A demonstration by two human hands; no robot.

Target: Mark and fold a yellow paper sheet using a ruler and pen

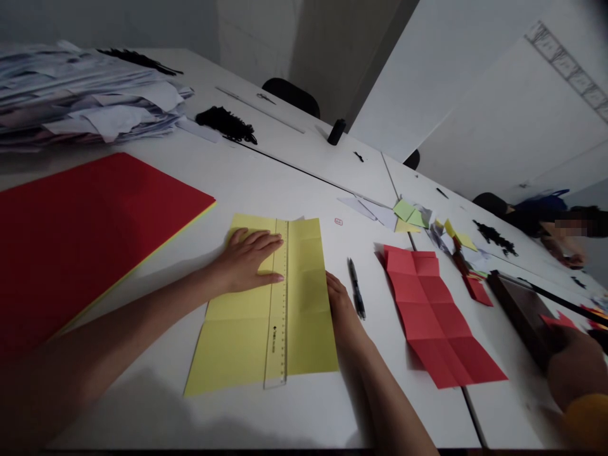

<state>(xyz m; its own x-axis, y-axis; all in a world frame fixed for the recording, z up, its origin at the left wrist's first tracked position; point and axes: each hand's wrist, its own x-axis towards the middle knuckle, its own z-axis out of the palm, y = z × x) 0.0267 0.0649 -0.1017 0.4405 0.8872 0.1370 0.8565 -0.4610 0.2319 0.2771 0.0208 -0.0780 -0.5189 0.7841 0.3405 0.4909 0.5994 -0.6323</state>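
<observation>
A yellow sheet of paper [311, 304] with fold creases lies in front of me, its right part slightly raised. A clear plastic ruler [279, 342] runs lengthwise down its middle. My left hand [249, 259] rests flat on the sheet and ruler, fingers spread, with fingertips and thumb on the ruler. At the sheet's right edge is my right hand [344, 316]; the paper hides its fingertips, so its grip does not show. A black pen [356, 288] lies just beyond that hand. Further right is a creased red sheet [439, 316].
Large red sheets [109, 215] lie at left, with a tall paper stack [95, 101] behind. Black cord bundles [228, 123], a black cylinder [337, 132] and paper scraps [408, 212] are further back. At right, another person's hand [577, 367] is by a dark box [522, 316].
</observation>
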